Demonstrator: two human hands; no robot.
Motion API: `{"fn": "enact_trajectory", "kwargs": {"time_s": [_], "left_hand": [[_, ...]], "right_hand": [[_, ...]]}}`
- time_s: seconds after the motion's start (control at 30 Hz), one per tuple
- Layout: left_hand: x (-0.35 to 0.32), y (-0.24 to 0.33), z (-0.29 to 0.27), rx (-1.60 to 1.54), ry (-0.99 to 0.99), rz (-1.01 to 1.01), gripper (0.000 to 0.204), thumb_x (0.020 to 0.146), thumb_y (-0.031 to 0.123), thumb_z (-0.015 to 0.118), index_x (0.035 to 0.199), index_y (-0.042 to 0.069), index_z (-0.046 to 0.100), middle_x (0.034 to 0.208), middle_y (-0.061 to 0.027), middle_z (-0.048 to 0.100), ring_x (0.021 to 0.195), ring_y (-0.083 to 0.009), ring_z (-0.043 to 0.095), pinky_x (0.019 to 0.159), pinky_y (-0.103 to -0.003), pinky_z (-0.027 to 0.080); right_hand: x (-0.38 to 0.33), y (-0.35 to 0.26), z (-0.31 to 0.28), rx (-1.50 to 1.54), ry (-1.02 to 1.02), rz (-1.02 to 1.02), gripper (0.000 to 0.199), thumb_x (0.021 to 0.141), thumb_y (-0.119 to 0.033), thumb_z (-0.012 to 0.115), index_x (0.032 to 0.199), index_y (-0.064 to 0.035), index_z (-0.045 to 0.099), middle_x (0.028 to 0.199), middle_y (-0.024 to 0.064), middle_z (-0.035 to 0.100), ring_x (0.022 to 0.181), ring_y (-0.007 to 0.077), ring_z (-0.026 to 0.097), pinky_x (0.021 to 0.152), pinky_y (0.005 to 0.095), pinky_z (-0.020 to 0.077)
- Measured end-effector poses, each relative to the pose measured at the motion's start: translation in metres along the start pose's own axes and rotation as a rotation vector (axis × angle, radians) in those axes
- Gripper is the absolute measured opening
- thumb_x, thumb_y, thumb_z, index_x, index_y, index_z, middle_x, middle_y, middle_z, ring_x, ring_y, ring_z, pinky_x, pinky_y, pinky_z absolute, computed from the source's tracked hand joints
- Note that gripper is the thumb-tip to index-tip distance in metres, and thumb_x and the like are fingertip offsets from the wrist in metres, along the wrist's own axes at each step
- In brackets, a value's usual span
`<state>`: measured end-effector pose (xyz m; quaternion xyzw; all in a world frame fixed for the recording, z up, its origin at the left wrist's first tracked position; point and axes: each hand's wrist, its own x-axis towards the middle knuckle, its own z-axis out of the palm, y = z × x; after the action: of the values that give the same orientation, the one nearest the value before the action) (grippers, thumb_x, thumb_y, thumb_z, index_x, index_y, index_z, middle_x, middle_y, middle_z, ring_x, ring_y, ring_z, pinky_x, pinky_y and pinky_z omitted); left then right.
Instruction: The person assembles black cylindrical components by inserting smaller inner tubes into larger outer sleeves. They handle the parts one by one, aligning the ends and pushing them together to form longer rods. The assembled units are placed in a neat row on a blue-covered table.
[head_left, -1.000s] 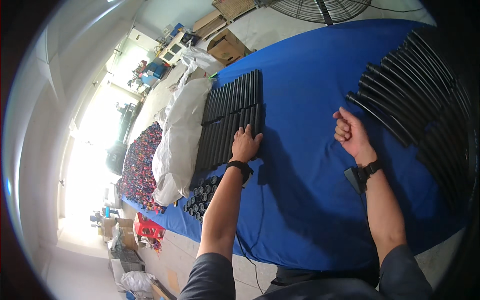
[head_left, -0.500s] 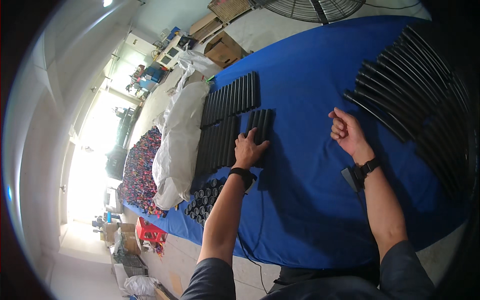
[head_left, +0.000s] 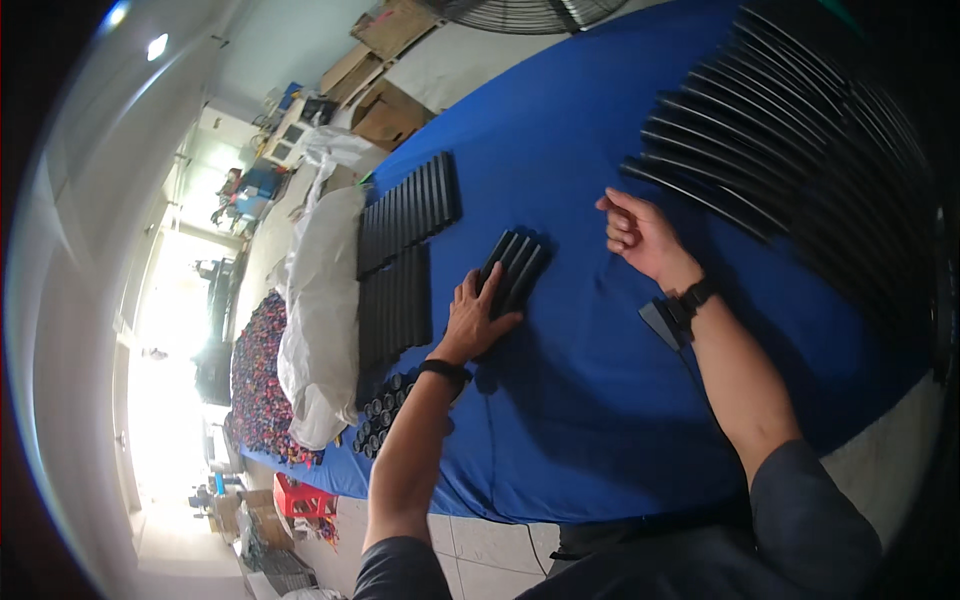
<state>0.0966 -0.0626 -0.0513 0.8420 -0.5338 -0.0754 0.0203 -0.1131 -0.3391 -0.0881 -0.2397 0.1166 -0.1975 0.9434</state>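
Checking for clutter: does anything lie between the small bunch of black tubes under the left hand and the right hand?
Nothing visible: only bare blue cloth lies between the black tubes under the left hand and the right hand.

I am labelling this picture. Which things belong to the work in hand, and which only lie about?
In hand: left hand on small bundle of black rods; rows of black rods; right hand, closed, apart.

Lying about: white sack; cardboard boxes; fan.

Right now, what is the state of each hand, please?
Left hand: open, flat on a small bundle of black tubes.
Right hand: loosely curled, holding nothing visible, above the blue table.
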Motion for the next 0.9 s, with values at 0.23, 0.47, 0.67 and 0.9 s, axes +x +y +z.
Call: {"fn": "enact_trajectory", "kwargs": {"time_s": [0.23,0.47,0.67,0.9], "left_hand": [[-0.058,0.075,-0.003,-0.035,-0.157,0.459,0.104,0.074,0.048,0.086,0.161,0.028,0.032,0.159,-0.0273,0.026,0.143,-0.0474,0.034,0.116,-0.058,0.032],[-0.093,0.107,0.0,-0.057,-0.193,0.554,0.101,0.074,0.056,0.083,0.16,0.033,0.035,0.159,-0.0282,0.028,0.141,-0.0473,0.037,0.114,-0.058,0.034],[-0.085,0.113,-0.014,-0.01,-0.216,0.568,0.101,0.075,0.065,0.077,0.16,0.029,0.036,0.159,-0.0273,0.03,0.142,-0.0461,0.038,0.116,-0.057,0.034],[-0.078,0.089,-0.028,-0.216,-0.178,0.482,0.102,0.083,0.071,0.069,0.157,0.007,0.038,0.15,-0.0302,0.044,0.132,-0.0479,0.051,0.111,-0.052,0.043]], "right_hand": [[-0.002,-0.004,-0.002,-0.041,-0.055,0.031,0.028,0.096,-0.034,0.073,0.093,-0.0069,0.066,0.059,-0.008,0.044,0.05,0.0052,0.038,0.055,0.0254,0.0326],[-0.008,-0.001,0.006,-0.103,-0.003,0.009,0.029,0.096,-0.034,0.073,0.093,-0.0061,0.066,0.061,-0.0065,0.048,0.052,0.0061,0.041,0.058,0.0273,0.0363],[-0.005,-0.003,0.0,-0.121,-0.002,0.001,0.029,0.095,-0.034,0.073,0.095,-0.0056,0.067,0.061,-0.0061,0.049,0.052,0.0066,0.041,0.059,0.0284,0.0375],[-0.011,0.003,0.01,-0.217,-0.3,0.087,0.032,0.101,-0.033,0.064,0.115,-0.0041,0.065,0.089,0.0027,0.066,0.077,0.0137,0.061,0.074,0.0313,0.0497]]}}
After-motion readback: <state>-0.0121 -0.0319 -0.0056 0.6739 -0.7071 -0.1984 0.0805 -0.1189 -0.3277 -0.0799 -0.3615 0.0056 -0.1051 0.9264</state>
